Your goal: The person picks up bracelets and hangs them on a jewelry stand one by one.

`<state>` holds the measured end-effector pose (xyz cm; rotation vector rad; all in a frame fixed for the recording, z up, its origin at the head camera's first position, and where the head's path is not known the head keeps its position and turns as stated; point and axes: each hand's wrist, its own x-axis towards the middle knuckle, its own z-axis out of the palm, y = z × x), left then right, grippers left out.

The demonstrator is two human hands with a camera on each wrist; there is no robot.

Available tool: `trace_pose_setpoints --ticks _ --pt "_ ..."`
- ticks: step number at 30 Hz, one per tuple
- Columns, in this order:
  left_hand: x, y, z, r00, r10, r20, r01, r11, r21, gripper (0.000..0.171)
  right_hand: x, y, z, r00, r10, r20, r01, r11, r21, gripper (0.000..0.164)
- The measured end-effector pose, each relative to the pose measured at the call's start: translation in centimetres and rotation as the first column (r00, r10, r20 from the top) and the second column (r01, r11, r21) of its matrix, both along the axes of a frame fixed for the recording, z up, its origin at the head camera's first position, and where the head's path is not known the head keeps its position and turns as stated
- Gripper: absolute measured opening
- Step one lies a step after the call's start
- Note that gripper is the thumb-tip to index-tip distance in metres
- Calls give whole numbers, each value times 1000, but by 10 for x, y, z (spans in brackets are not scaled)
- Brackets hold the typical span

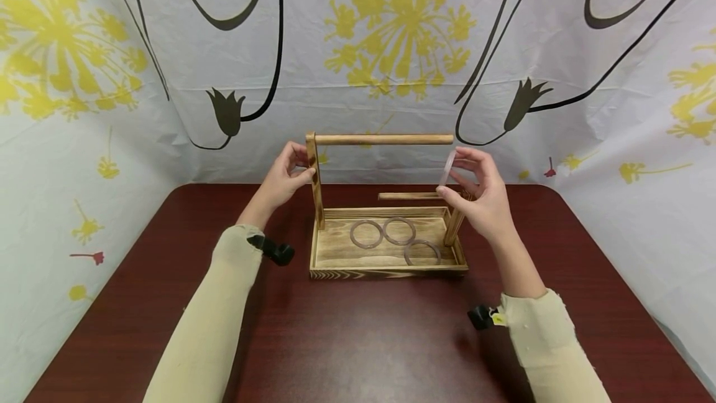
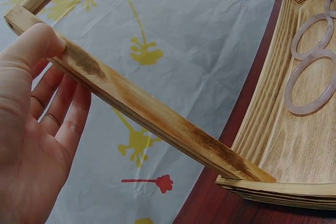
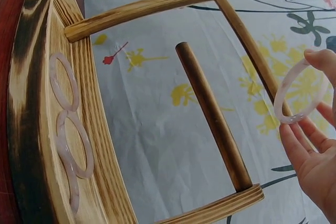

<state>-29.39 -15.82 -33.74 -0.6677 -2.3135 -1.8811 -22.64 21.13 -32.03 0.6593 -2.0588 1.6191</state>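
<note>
My left hand (image 1: 288, 176) grips the tall wooden post (image 2: 136, 100) at the left of a wooden stand, thumb on the near face and fingers behind. From this post's top a long upper rod (image 1: 386, 140) runs right to a free end. My right hand (image 1: 483, 198) pinches a pale pink bangle (image 1: 447, 168) on edge between thumb and fingers. In the head view the bangle is just below the rod's free end; in the right wrist view the ring overlaps that end. Three similar bangles (image 1: 367, 247) lie in the stand's tray (image 1: 386, 270).
A shorter lower rod (image 1: 405, 196) reaches left from the short right post (image 1: 454, 227), under my right hand. The stand sits on a dark red-brown table (image 1: 358, 341). A white cloth with yellow flowers (image 1: 358, 104) hangs behind and at both sides.
</note>
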Motion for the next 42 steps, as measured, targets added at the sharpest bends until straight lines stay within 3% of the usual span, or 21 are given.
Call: trace_pose_setpoints --ticks 10,27,42 --pt "0 0 -1 1000 1 -4 -1 1000 -3 28 -9 3 6 999 -45 -1 45 999 -27 67" --pt "0 -1 -2 1000 -7 -14 7 1000 1 28 -24 2 12 989 -149 14 149 989 14 65" --pt "-1 -1 -2 1000 -14 -19 14 1000 12 26 -43 -4 11 984 -171 49 170 985 16 64"
